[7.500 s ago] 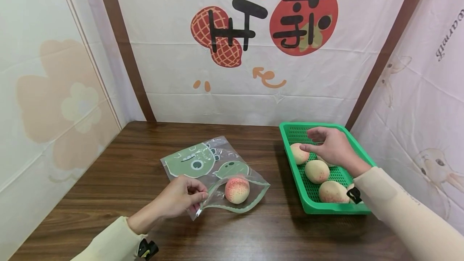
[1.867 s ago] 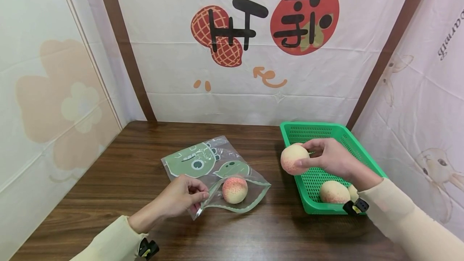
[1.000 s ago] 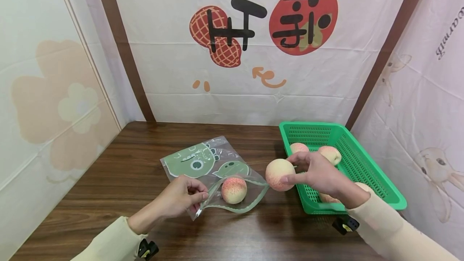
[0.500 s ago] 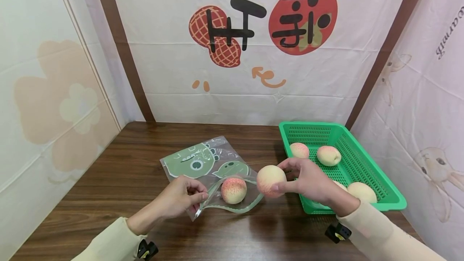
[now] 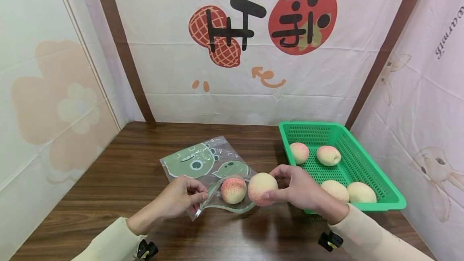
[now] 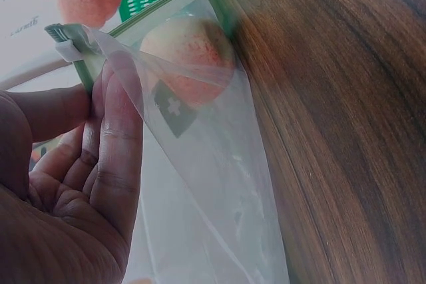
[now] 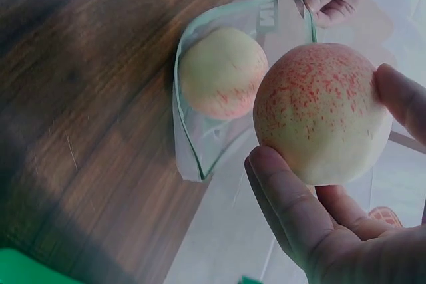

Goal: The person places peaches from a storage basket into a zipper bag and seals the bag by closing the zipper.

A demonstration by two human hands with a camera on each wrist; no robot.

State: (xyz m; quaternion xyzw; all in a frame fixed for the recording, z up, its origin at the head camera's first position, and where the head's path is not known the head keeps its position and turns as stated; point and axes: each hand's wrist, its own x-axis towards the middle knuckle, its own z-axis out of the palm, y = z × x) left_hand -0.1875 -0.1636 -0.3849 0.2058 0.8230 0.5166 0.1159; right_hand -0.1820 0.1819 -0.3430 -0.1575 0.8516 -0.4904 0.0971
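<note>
A clear zip bag (image 5: pixel 203 160) with green cartoon prints lies on the table, its mouth held apart. My left hand (image 5: pixel 185 196) pinches the near left corner of that mouth, close to the white slider (image 6: pixel 68 50). One peach (image 5: pixel 233 190) sits just inside the opening. My right hand (image 5: pixel 299 188) grips a second peach (image 5: pixel 262 189) between thumb and fingers. In the head view this held peach overlaps the right end of the bag's mouth. The right wrist view shows the held peach (image 7: pixel 323 114) beside the bagged one, its blushed side up.
At the right stands a green plastic basket (image 5: pixel 389 202) with several peaches, two at the back and two near the front rim. Dark wood tabletop (image 5: pixel 127 164) surrounds the bag. A printed cloth (image 5: pixel 163 71) hangs behind the table.
My right hand has lifted a peach from the basket and carried it left and toward me to the bag's mouth. The left hand keeps its pinch; the bagged peach has barely shifted.
</note>
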